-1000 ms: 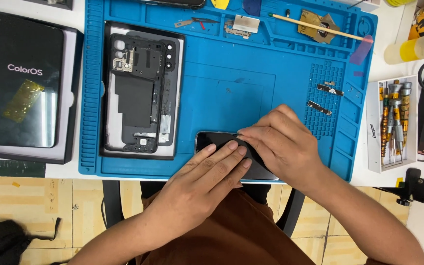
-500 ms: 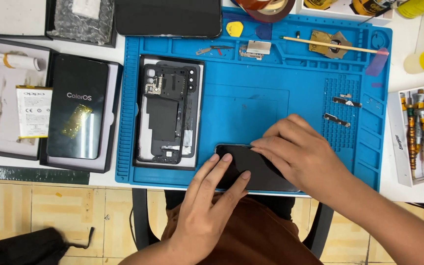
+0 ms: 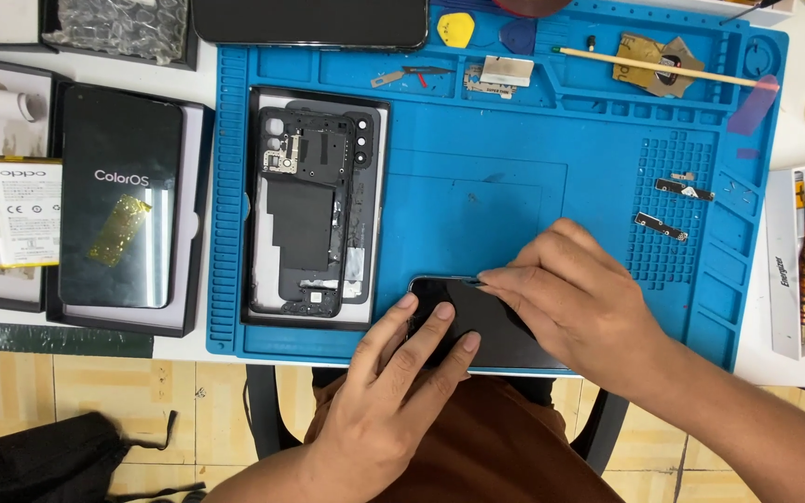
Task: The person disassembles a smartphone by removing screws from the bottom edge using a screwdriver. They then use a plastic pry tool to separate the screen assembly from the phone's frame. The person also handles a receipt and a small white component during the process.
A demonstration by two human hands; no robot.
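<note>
Flat black glossy phone screen panel laid at lower centre of frame, on front edge of blue silicone repair mat. Left hand pressed flat on panel, fingers spread. Right hand pinched on panel's upper edge. Opened black phone frame just left.

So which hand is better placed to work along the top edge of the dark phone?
Probably the right hand: its fingertips are at the top edge of the dark phone, while the left hand lies flat on the glass.
</note>
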